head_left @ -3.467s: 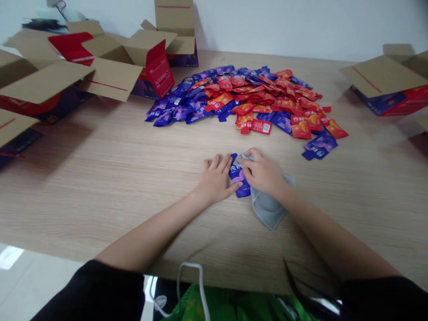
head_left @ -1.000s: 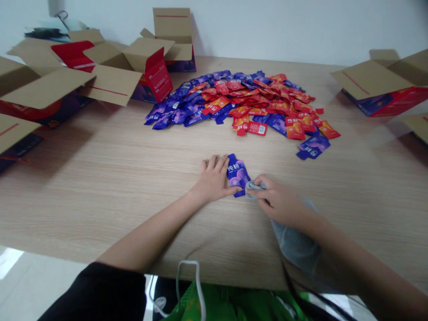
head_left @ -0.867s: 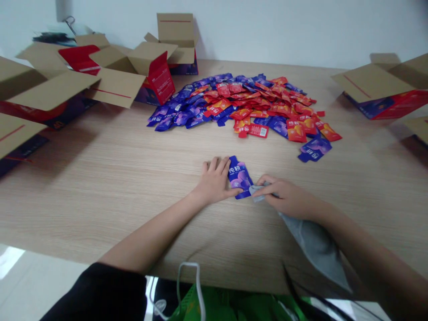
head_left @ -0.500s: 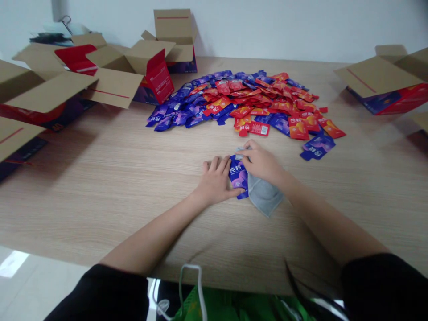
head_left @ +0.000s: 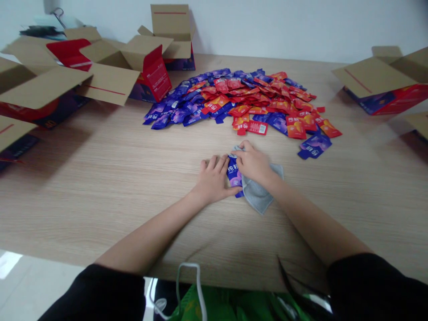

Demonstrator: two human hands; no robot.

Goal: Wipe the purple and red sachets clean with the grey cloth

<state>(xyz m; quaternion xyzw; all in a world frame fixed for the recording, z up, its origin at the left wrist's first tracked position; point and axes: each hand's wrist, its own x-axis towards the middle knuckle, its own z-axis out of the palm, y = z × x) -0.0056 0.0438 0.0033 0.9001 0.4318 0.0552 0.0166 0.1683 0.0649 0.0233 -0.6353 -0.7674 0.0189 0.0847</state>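
A blue-purple packet (head_left: 234, 175) lies flat on the table in front of me. My left hand (head_left: 214, 180) rests at its left edge, fingers stretched out and spread, with the thumb reaching over the lower end. Fingers bent and pressed down, my right hand (head_left: 251, 162) grips a grey-blue cloth (head_left: 258, 195). The cloth covers the packet's right side and part of its top, while its loose corners hang out below and to the right of the hand.
Beyond my hands spreads a heap of red-orange packets (head_left: 296, 128) and blue packets (head_left: 194, 113). One blue packet (head_left: 314, 146) lies at its near right. Opened cardboard boxes (head_left: 109, 82) stand on the left, with another box (head_left: 384, 93) at the right.
My right hand and the cloth have shifted slightly left, covering more of the packet. My left hand keeps its place on the packet's edge.
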